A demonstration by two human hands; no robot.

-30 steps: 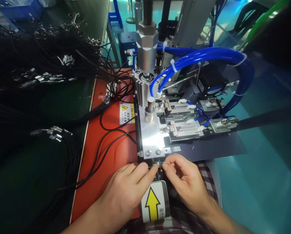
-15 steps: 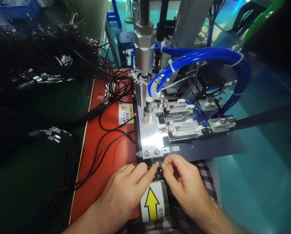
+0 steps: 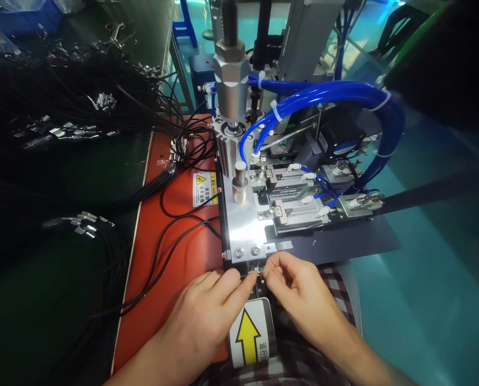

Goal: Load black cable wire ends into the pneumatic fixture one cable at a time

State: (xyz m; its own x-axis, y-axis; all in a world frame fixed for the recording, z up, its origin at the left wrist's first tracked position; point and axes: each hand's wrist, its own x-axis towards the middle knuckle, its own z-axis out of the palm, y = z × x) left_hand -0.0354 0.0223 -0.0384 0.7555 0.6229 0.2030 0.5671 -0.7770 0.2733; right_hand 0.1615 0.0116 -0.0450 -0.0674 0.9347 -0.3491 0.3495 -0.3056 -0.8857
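My left hand (image 3: 207, 313) and my right hand (image 3: 299, 295) meet at the front edge of a small press machine (image 3: 243, 225). Both pinch the end of a thin black cable (image 3: 171, 252), whose tiny coloured wires (image 3: 259, 271) show between my fingertips. The cable end sits just below the machine's metal plate, above a label with a yellow arrow (image 3: 247, 335). The cable loops back to the left across the orange mat (image 3: 171, 300).
Bundles of black cables with metal connectors (image 3: 79, 225) lie on the dark green bench at left, more of these cable bundles (image 3: 62, 128) further back. Blue air hoses (image 3: 328, 94) arc over the machine's clamps (image 3: 304, 206). A yellow warning sticker (image 3: 205, 188) sits on the mat.
My hands keep pinching the wire ends with only slight finger shifts. The view has drifted a little, so the machine appears shifted left and up.
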